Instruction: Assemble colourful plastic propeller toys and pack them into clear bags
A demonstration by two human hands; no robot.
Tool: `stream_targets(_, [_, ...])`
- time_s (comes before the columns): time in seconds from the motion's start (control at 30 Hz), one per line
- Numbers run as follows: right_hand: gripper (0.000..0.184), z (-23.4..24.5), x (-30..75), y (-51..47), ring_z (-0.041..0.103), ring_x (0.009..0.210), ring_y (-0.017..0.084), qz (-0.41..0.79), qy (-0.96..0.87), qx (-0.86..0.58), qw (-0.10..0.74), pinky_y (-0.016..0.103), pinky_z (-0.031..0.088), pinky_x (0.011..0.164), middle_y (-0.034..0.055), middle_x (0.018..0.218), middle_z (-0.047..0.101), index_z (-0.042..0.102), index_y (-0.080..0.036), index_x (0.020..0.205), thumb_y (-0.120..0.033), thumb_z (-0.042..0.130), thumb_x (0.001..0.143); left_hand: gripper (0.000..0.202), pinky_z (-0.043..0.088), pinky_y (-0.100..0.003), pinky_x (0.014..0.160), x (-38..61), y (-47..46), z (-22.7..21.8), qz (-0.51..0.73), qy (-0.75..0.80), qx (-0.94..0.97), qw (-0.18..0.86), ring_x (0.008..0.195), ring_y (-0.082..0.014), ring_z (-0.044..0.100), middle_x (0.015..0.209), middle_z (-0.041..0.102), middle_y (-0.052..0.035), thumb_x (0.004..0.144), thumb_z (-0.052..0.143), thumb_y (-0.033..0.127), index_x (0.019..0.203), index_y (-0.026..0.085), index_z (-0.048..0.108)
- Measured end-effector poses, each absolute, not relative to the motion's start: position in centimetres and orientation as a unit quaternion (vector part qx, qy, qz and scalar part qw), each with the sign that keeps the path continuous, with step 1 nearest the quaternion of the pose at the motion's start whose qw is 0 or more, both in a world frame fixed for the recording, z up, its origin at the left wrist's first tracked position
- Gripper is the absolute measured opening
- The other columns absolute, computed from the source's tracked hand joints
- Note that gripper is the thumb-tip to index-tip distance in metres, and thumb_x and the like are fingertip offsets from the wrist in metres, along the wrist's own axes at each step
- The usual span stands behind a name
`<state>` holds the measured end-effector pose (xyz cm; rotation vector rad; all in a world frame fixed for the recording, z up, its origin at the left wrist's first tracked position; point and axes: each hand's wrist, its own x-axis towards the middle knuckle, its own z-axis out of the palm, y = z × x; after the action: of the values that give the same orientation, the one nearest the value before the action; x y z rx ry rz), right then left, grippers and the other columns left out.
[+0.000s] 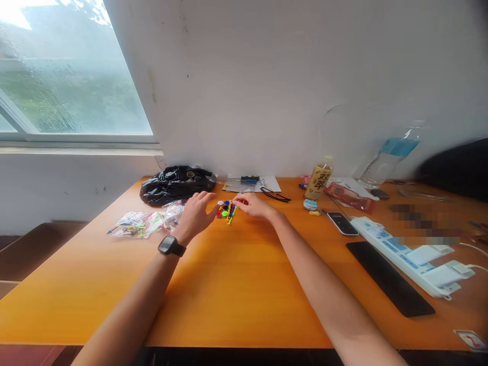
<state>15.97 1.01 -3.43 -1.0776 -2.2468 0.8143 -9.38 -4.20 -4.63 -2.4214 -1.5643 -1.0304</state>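
My left hand point(196, 213), with a dark watch point(168, 245) on its wrist, is open, thumb and fingers apart. It is beside a cluster of small round pieces, among them a green one point(224, 214) and a blue one point(226, 203). My right hand point(254, 205) has its thumb and fingertips drawn together at the upper ends of thin coloured sticks point(231, 216). Whatever those fingertips pinch is too small to make out. Clear plastic bags with colourful small parts point(141, 223) lie left of my left hand.
Behind sit a black plastic bag point(175, 184), a screwdriver point(249, 179) on papers, and glasses point(275, 194). At right are a tea bottle point(318, 180), clear water bottle point(385, 160), phone-like device point(342, 223), white power strip point(396, 251) and black slab point(389, 277).
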Motion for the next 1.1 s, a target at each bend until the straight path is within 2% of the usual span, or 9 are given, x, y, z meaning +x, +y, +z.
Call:
stream_targets(0.1, [0.046,-0.5,18.7,-0.7,0.053,0.067,0.017,0.266,-0.822,-0.452,0.221,0.028,0.038,0.063,0.0014,0.075,0.065,0.071,-0.02,0.084,-0.055,0.048,0.104,0.052,0.047,-0.047,0.092,-13.4,-4.4,-3.7,-0.239,-0.562,-0.787,0.088,0.113,-0.0378,0.057,0.124,0.07,-0.0125,0.084,0.075,0.051,0.131,0.03,0.068])
stream_targets(0.17, [0.042,0.8,20.9,-2.4,0.054,0.068,0.017,0.274,-0.831,-0.447,0.185,0.027,0.037,0.061,0.0025,0.08,0.067,0.071,-0.021,0.09,-0.06,0.058,0.098,0.063,0.048,-0.046,0.088,-16.5,-4.3,-3.7,-0.17,-0.58,-0.791,0.097,0.116,-0.042,0.056,0.128,0.07,-0.0136,0.073,0.083,0.051,0.13,0.03,0.069])
stream_targets(0.23, [0.039,1.0,22.9,-4.1,0.056,0.071,0.018,0.281,-0.837,-0.441,0.161,0.027,0.038,0.061,0.0025,0.086,0.069,0.071,-0.022,0.096,-0.059,0.077,0.083,0.041,0.047,-0.04,0.082,-18.9,-4.2,-3.7,-0.144,-0.593,-0.788,0.086,0.107,-0.0379,0.062,0.118,0.074,-0.0116,0.08,0.074,0.046,0.117,0.029,0.074])
stream_targets(0.33, [0.039,-0.1,24.8,-6.5,0.051,0.067,0.016,0.299,-0.835,-0.422,0.189,0.027,0.036,0.061,0.0014,0.078,0.064,0.067,-0.021,0.085,-0.056,0.056,0.098,0.029,0.042,-0.032,0.067,-20.7,-4.2,-2.7,-0.165,-0.627,-0.758,0.066,0.085,-0.0297,0.067,0.095,0.077,-0.0091,0.096,0.05,0.041,0.097,0.027,0.076])
stream_targets(0.6, [0.03,-4.5,23.0,-8.7,0.061,0.082,0.019,0.351,-0.769,-0.442,0.301,0.031,0.049,0.073,0.0043,0.092,0.068,0.07,-0.021,0.104,-0.049,0.065,0.096,0.025,0.035,-0.03,0.064,-16.8,-5.2,3.8,-0.347,-0.651,-0.664,0.121,0.08,-0.0247,0.065,0.091,0.072,-0.0055,0.104,0.041,0.037,0.106,0.024,0.062])
stream_targets(0.73, [0.06,-5.9,20.4,-9.4,0.068,0.084,0.017,0.528,-0.667,-0.39,0.353,0.031,0.057,0.072,0.0108,0.125,0.066,0.059,-0.026,0.134,-0.057,0.076,0.087,0.034,0.036,-0.03,0.062,-10.1,-6.2,2.9,-0.476,-0.596,-0.647,0.009,0.068,-0.0194,0.056,0.073,0.061,-0.0022,0.108,0.034,0.041,0.085,0.023,0.051])
stream_targets(0.83, [0.068,-6.3,19.4,-9.9,0.072,0.084,0.017,0.643,-0.577,-0.355,0.358,0.032,0.059,0.075,0.0133,0.137,0.064,0.057,-0.027,0.137,-0.062,0.079,0.083,0.048,0.038,-0.028,0.057,-3.8,-7.1,0.1,-0.536,-0.514,-0.656,-0.138,0.061,-0.0148,0.049,0.064,0.051,0.0019,0.102,0.049,0.062,0.075,0.024,0.04])
stream_targets(0.93, [0.053,-6.2,20.2,-9.7,0.068,0.074,0.014,0.665,-0.532,-0.359,0.382,0.029,0.056,0.073,0.0085,0.105,0.075,0.069,-0.021,0.11,-0.061,0.084,0.079,0.056,0.042,-0.027,0.053,1.0,-7.5,-2.9,-0.567,-0.486,-0.611,-0.264,0.057,-0.0129,0.049,0.062,0.051,0.0029,0.091,0.063,0.071,0.072,0.024,0.039])
stream_targets(1.1, [0.048,-5.8,24.2,-7.5,0.045,0.058,0.008,0.589,-0.507,-0.419,0.469,0.02,0.035,0.054,-0.004,0.068,0.057,0.074,-0.016,0.09,-0.056,0.091,0.069,0.053,0.046,-0.028,0.047,2.4,-7.2,-6.4,-0.5,-0.435,-0.581,-0.472,0.05,-0.0142,0.058,0.066,0.067,-0.0034,0.09,0.062,0.072,0.078,0.021,0.054])
